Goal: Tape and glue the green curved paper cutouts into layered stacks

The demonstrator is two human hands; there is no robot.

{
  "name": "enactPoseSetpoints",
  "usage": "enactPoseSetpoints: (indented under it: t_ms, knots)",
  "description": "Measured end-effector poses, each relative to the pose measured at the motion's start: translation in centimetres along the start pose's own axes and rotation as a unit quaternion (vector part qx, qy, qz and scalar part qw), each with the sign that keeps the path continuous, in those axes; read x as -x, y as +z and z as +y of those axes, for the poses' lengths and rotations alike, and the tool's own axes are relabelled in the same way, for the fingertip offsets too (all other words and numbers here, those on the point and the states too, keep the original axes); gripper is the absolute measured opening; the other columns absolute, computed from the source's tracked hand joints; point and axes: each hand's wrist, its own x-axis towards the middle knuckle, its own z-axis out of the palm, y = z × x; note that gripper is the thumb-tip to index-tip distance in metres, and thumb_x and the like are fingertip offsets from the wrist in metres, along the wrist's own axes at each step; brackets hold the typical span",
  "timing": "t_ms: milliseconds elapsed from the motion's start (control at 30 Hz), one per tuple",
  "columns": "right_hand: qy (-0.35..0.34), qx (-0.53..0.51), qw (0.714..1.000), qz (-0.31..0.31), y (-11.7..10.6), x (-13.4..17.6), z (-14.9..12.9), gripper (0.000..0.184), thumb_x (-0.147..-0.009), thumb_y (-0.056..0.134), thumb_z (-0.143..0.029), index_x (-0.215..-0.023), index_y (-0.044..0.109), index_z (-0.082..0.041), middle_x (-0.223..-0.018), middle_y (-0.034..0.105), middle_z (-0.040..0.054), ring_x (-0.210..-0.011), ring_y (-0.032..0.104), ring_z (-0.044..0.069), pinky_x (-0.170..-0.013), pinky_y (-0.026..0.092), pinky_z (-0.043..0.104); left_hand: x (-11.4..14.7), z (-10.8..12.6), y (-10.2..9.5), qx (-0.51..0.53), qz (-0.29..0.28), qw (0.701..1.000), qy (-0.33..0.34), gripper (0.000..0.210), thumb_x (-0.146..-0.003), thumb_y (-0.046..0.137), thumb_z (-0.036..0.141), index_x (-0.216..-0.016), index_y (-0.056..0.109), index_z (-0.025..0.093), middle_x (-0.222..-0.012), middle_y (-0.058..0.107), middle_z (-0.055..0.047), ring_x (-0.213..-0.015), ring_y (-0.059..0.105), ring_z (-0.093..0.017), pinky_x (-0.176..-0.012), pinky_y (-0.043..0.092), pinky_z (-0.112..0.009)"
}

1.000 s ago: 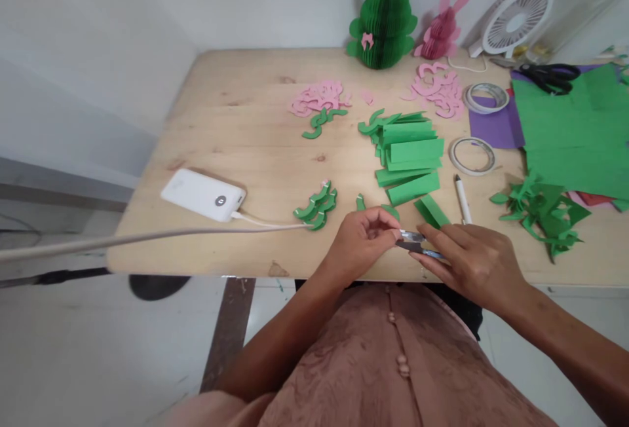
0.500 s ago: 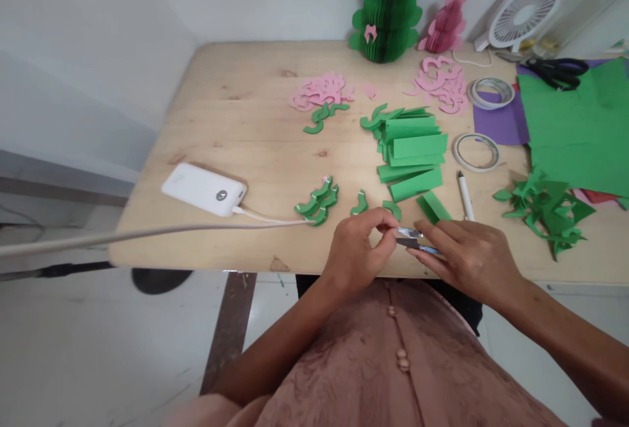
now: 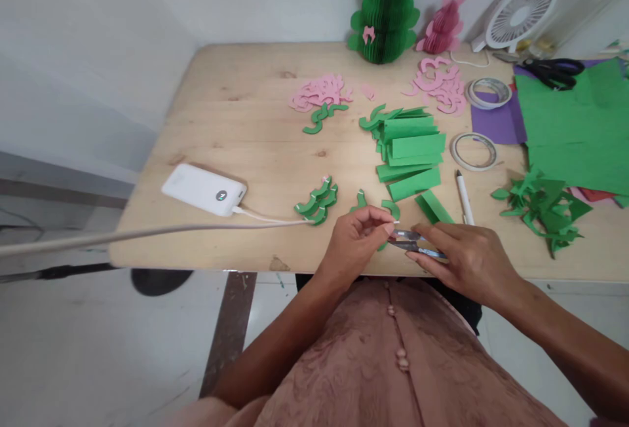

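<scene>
Near the table's front edge, my left hand (image 3: 358, 238) is closed in a pinch, with a small white strip (image 3: 396, 222) sticking out past the fingertips. My right hand (image 3: 464, 253) grips a pair of thread snips (image 3: 409, 243), whose metal blades point left toward those fingertips. Just beyond the left fingers lie curved green paper pieces (image 3: 390, 209), one partly covered by the hand. To the left sits a small stack of curved green pieces (image 3: 317, 203) with white strips across them. A folded green paper piece (image 3: 433, 207) rests just past the right fingers.
Green folded strips (image 3: 417, 147) lie mid-table, with pink cut-outs (image 3: 322, 92) behind. Tape rolls (image 3: 474, 151), a white pen (image 3: 464, 196) and green scraps (image 3: 545, 207) are at right. A power bank (image 3: 204, 189) trails a cable on the left. Paper rabbits (image 3: 386, 18) and a fan (image 3: 521, 14) stand behind.
My left fingers have come together and shifted slightly, and a white strip now shows at their tips. The snips remain in my right hand, their blades a little further left.
</scene>
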Motion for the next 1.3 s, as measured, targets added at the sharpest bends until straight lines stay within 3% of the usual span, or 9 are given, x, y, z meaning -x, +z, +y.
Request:
enactPoseSetpoints:
  t_ms: [233, 500, 700, 1000, 1300]
  knots:
    - [0.015, -0.034, 0.999, -0.022, 0.2, 0.2, 0.0, 0.03, -0.092, 0.048, -0.041, -0.108, 0.061, -0.019, -0.084, 0.072, 0.0038, -0.065, 0.065, 0.015, -0.053, 0.036, 0.025, 0.2, 0.2, -0.1, -0.008, -0.005, 1.0, 0.01, 0.012, -0.07, 0.067, 0.019, -0.082, 0.064, 0.017, -0.078, 0.069, -0.003, -0.076, 0.064, -0.014, -0.076, 0.05, -0.027]
    - [0.012, -0.035, 0.999, -0.032, -0.3, 0.1, -0.3, 0.029, -0.093, 0.047, -0.041, -0.104, 0.062, -0.018, -0.074, 0.069, 0.0017, -0.06, 0.063, 0.016, -0.052, 0.034, 0.026, 0.3, 0.4, 0.0, -0.089, -0.03, 0.994, 0.053, 0.021, -0.07, 0.062, 0.012, -0.091, 0.063, 0.017, -0.083, 0.07, -0.004, -0.082, 0.066, -0.016, -0.08, 0.051, -0.03]
    - [0.004, -0.016, 0.999, -0.044, -0.5, -0.1, -0.3, 0.033, -0.094, 0.043, -0.042, -0.103, 0.062, -0.017, -0.078, 0.071, 0.0039, -0.064, 0.065, 0.017, -0.053, 0.033, 0.026, 0.7, 0.7, -0.2, -0.172, -0.044, 0.978, 0.109, 0.023, -0.074, 0.058, 0.009, -0.095, 0.062, 0.017, -0.085, 0.07, -0.003, -0.083, 0.067, -0.015, -0.081, 0.052, -0.028]
    - [0.051, -0.048, 0.992, -0.103, -0.7, -0.3, -0.4, 0.031, -0.092, 0.047, -0.043, -0.103, 0.064, -0.02, -0.077, 0.071, 0.0023, -0.063, 0.066, 0.018, -0.052, 0.034, 0.026, 1.1, 0.4, -0.8, -0.3, -0.06, 0.922, 0.237, 0.029, -0.08, 0.055, 0.007, -0.107, 0.06, 0.017, -0.095, 0.069, -0.003, -0.092, 0.064, -0.014, -0.089, 0.049, -0.03]
    - [0.054, -0.044, 0.99, -0.123, -0.7, -0.4, -0.2, 0.032, -0.09, 0.049, -0.042, -0.106, 0.065, -0.021, -0.086, 0.074, 0.0052, -0.07, 0.069, 0.021, -0.054, 0.038, 0.027, 0.5, 0.4, -1.0, -0.424, -0.121, 0.838, 0.322, 0.034, -0.085, 0.048, 0.005, -0.116, 0.055, 0.015, -0.102, 0.066, -0.006, -0.098, 0.06, -0.017, -0.088, 0.049, -0.032]
